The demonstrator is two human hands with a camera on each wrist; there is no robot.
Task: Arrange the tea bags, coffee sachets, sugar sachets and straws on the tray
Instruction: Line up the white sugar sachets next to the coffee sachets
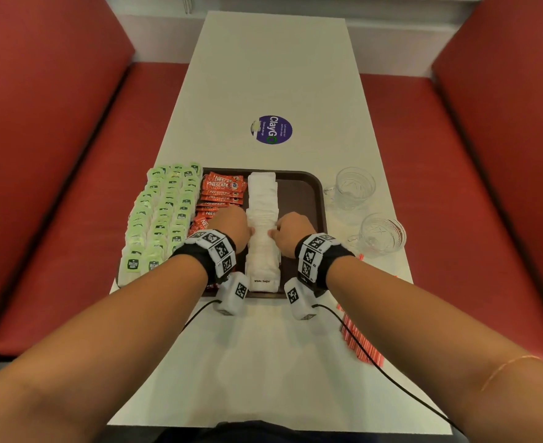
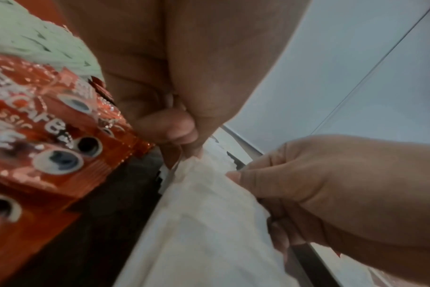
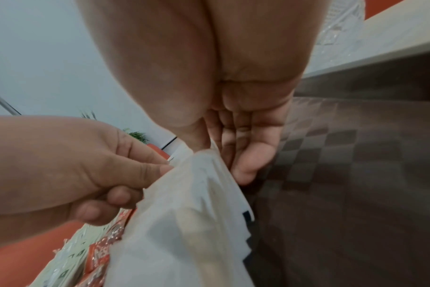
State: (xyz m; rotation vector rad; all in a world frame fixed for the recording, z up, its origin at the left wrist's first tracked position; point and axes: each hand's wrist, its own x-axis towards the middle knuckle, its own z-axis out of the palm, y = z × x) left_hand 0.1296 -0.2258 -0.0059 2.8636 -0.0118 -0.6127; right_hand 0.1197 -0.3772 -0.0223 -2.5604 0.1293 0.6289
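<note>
Both grips, left hand (image 1: 232,223) and right hand (image 1: 291,230), pinch the sugar sachets (image 1: 262,219) between them, mid-tray (image 1: 305,193).

Left hand (image 2: 184,81), seen from the wrist, pinches the upper edge of the white sugar sachets (image 2: 204,213) between thumb and curled fingers (image 2: 169,128). The right hand (image 2: 344,194) grips the same row from the opposite side. Orange coffee sachets (image 2: 52,155) lie just beside, with pale green tea bags (image 2: 37,44) beyond.
</note>
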